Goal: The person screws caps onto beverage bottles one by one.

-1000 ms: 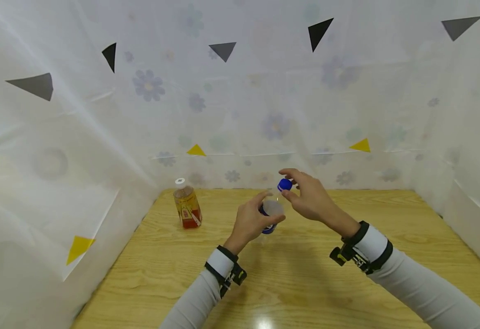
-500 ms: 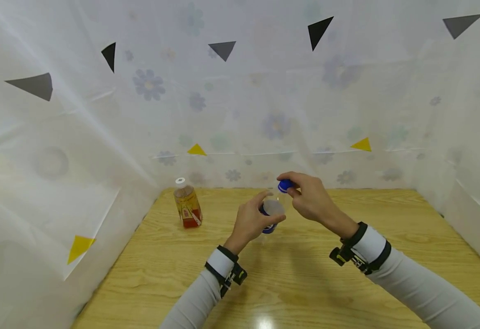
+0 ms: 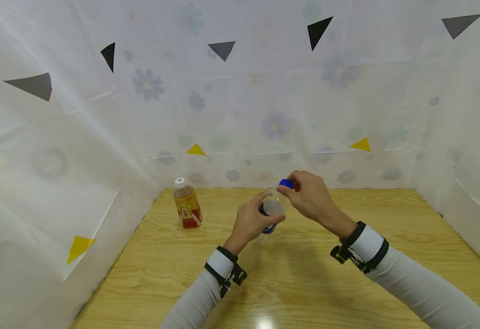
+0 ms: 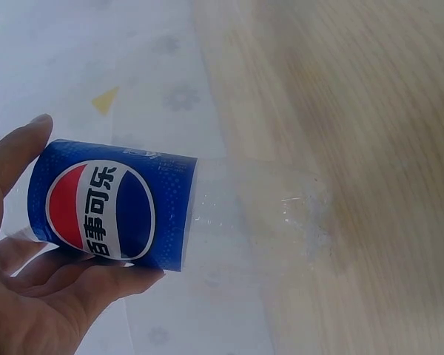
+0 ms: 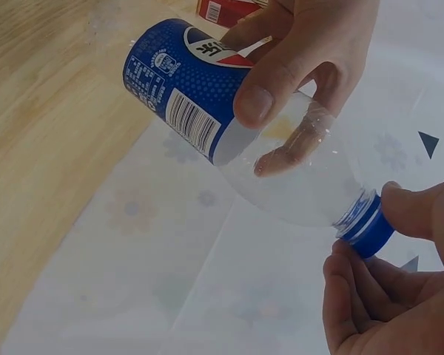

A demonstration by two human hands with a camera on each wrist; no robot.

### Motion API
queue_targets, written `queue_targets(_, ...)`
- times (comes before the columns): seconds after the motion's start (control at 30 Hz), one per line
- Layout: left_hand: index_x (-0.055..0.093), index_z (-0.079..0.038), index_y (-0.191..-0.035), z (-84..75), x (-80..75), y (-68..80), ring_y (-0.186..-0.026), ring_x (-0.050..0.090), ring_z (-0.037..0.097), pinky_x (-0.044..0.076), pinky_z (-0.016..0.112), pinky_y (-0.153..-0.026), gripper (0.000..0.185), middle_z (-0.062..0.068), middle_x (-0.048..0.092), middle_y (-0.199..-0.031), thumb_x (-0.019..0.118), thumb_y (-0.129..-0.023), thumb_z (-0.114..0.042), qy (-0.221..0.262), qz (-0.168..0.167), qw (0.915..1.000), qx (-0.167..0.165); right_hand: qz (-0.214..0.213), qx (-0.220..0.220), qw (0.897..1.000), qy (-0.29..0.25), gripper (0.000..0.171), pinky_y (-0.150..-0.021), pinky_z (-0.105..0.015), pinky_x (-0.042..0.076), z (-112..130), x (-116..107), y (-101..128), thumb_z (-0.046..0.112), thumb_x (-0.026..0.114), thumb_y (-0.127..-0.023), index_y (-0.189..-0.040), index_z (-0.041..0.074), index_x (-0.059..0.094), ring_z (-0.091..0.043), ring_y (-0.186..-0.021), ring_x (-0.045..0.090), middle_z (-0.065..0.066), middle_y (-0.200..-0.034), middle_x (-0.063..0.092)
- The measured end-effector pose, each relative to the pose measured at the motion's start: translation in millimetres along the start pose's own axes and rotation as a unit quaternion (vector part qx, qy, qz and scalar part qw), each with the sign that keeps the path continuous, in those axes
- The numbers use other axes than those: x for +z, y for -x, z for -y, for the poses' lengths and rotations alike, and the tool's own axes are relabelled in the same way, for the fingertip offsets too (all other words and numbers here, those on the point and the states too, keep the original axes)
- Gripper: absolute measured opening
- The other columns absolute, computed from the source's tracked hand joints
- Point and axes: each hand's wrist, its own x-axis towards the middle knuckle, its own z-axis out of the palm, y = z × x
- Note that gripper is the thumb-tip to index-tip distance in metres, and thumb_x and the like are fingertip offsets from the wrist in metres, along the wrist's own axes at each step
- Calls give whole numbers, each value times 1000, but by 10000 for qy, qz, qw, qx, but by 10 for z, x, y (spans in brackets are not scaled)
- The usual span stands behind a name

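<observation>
My left hand (image 3: 250, 221) grips a clear plastic Pepsi bottle (image 4: 111, 207) round its blue label, thumb on one side and fingers on the other. The bottle looks colourless inside, and its base (image 4: 318, 222) is held above the wooden table. At the neck, my right hand (image 3: 312, 196) pinches the blue bottle cap (image 5: 370, 233) between thumb and fingertips. In the right wrist view, the cap sits on the bottle's mouth, with a blue ring and clear threads (image 5: 351, 214) showing beside it.
A second bottle (image 3: 188, 208) with a white cap, yellow label and red-brown drink stands at the table's back left. The wooden table (image 3: 149, 274) meets pale flowered sheeting (image 3: 240, 114) at the back and sides. Black, grey and yellow triangles mark the sheeting.
My right thumb and fingers have shifted round the cap, from extended fingers to a more curled pinch with the thumb across its near side. The left hand and bottle have stayed still.
</observation>
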Motion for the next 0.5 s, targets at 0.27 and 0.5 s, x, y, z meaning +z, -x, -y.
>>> queue_targets(0.27, 56, -23, -145, -7, -2, -4, -91, 69, 20, 56, 27, -67, 72, 10, 71, -113, 83, -82, -47, -3, -34, 10000, 32, -5, 85, 10000, -40, 24, -69, -40, 51, -10, 14, -2, 26, 72, -96, -98, 2, 67, -24, -77, 61, -11, -87, 64)
queue_targets(0.5, 57, -20, -144, -9, -2, 4, -92, 70, 21, 56, 28, -67, 72, 10, 71, -114, 83, -82, -47, -12, -40, 10000, 60, 44, 195, 9997, -110, 24, -74, -43, 53, -19, 20, 11, 27, 71, -97, -99, 4, 66, -25, -82, 62, -10, -90, 66)
